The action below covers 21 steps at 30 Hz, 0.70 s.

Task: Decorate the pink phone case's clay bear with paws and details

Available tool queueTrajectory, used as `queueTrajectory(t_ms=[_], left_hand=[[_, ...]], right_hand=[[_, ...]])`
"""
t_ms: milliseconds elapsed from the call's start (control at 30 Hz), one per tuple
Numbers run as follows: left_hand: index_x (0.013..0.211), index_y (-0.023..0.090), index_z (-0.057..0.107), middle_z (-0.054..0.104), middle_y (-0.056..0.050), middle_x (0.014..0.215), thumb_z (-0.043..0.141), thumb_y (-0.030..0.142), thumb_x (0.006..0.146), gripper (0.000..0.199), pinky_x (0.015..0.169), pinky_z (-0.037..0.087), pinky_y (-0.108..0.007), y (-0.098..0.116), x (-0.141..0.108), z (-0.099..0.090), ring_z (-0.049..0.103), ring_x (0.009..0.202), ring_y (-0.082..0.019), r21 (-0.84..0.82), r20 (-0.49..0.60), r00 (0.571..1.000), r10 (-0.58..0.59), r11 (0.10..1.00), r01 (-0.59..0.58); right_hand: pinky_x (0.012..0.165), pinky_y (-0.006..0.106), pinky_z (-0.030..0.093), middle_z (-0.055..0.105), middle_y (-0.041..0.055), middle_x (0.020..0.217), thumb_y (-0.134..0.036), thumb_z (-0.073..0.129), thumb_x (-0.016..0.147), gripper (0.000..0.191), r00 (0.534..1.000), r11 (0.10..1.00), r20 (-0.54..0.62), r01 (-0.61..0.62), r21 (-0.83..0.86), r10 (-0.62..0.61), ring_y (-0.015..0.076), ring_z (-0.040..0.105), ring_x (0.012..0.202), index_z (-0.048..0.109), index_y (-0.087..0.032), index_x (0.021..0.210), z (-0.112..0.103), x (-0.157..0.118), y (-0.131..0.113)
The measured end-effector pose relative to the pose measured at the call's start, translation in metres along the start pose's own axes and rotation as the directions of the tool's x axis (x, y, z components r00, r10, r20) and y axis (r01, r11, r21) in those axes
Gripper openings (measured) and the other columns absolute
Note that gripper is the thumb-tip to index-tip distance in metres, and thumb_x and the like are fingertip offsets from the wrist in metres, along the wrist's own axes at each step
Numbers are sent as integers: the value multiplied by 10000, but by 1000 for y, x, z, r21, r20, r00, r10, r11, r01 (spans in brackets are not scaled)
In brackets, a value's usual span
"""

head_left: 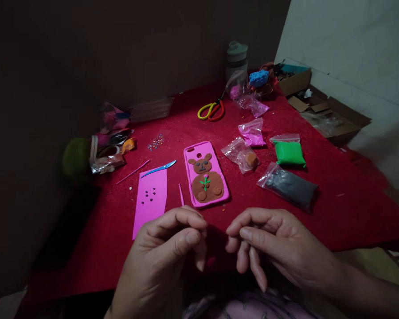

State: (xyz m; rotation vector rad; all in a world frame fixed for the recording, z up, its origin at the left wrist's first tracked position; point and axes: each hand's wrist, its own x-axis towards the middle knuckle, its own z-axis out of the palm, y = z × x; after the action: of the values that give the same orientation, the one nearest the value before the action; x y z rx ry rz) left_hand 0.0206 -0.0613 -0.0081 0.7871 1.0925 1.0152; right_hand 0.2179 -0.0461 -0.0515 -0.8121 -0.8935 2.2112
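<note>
My left hand [174, 243] is held above the near edge of the table, thumb brought against its curled fingers. Facing it, my right hand [269, 239] has thumb and forefinger pinched together and the other fingers loosely bent. Anything between either set of fingertips is too small or hidden to make out. Just beyond them lies a pink phone case [219, 175] with a brown clay bear on it, which carries a pink flower with green leaves. Left of it, several small dark clay bits [148, 195] sit on a pink sheet [153, 212], with a blue modelling knife [158, 169] across its top.
Pink sticks [181, 195] lie beside the sheet. Right of the case are bags of brown clay [251, 159], green clay [288, 152] and black clay [291, 185]. Scissors [212, 110], a bottle [236, 60] and cardboard boxes [335, 113] stand farther back; a tape roll [109, 151] is at left.
</note>
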Motion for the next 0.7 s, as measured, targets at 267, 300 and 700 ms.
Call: queueTrajectory(t_ms=[267, 300, 700], left_hand=[[810, 254, 661, 660, 43, 750, 723, 200, 796, 83, 619, 465, -169, 22, 11, -7, 609, 685, -101, 799, 203, 838, 507, 409, -441], [817, 245, 649, 665, 44, 751, 722, 199, 797, 89, 621, 466, -173, 24, 15, -7, 614, 677, -101, 830, 268, 802, 535, 295, -474], [885, 182, 637, 691, 28, 826, 638, 42, 823, 153, 725, 463, -98, 23, 32, -3, 651, 751, -52, 856, 486, 722, 493, -101, -507]], right_hand=[[423, 122, 457, 676, 57, 797, -351, 605, 908, 242, 1000, 1000, 12, 15, 20, -15, 49, 585, 474, 626, -115, 954, -2, 0, 3], [423, 122, 457, 676, 59, 797, -352, 606, 907, 243, 1000, 1000, 16, 14, 25, -14, 49, 584, 474, 626, -114, 952, -2, 0, 3], [433, 103, 460, 667, 48, 778, -330, 615, 903, 219, 1000, 997, 15, 1, 73, -2, 40, 578, 495, 629, -113, 924, 0, 0, 0]])
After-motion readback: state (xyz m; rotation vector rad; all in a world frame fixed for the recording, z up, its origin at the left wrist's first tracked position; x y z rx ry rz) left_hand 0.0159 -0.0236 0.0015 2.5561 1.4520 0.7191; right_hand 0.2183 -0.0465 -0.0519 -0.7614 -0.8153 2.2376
